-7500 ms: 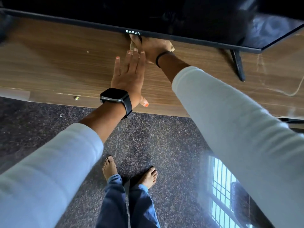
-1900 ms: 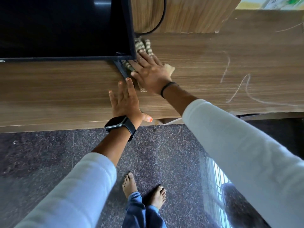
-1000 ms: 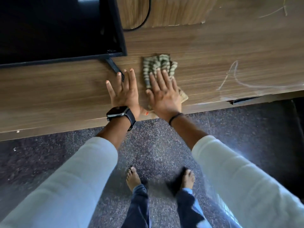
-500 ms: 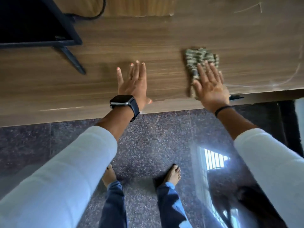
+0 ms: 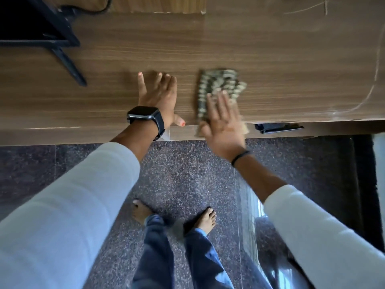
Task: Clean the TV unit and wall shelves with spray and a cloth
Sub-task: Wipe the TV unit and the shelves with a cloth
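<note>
- The black flat-screen television (image 5: 31,19) is cut off by the top left corner of my view; I see only its lower right corner and one slanted black foot (image 5: 69,66).
- The right hand (image 5: 224,124) and the cloth under it are blurred, so I cannot make out fine detail there.
- A dark flat object (image 5: 278,127) just below the unit's front edge, right of that hand, is too unclear for me to identify.
- The right hand lies flat, fingers straight and slightly spread, pressing the green-and-cream ribbed cloth (image 5: 218,84) near the front edge of the brown wood-grain TV unit (image 5: 291,69).
- The left hand (image 5: 158,97), with a black smartwatch (image 5: 145,117) on its wrist, rests palm down with fingers spread, just left of the cloth.
- Pale curved marks show toward the unit's right end.
- The speckled dark polished stone floor (image 5: 187,174) is glossy; two bare feet stand on it.
</note>
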Tool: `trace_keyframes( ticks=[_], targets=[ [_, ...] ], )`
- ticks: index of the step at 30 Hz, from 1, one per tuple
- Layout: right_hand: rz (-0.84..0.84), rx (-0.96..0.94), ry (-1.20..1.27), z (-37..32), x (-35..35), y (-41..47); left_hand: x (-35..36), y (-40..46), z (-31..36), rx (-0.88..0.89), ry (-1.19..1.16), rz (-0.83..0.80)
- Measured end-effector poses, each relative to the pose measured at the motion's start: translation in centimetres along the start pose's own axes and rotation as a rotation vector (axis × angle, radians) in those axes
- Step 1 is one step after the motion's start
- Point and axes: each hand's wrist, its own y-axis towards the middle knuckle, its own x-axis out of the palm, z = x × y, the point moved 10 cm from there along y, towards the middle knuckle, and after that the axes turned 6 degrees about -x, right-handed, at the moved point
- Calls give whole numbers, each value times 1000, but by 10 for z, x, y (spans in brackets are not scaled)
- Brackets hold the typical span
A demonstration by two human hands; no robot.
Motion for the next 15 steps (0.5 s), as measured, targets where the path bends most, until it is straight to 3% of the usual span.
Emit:
trace_keyframes(
  ticks=[2,6,10,15],
  targets=[
    [16,-116,36,-46,1,11,0,-4,-2,2,-9,74],
    [86,-228,-32,-53,-2,18,7,-23,-6,44,-63,175],
    [76,-388,-206,-35,3,17,12,-27,-4,65,-90,162],
    [16,-346,-270,50,2,-6,7,-24,12,49,-72,157]
  ],
)
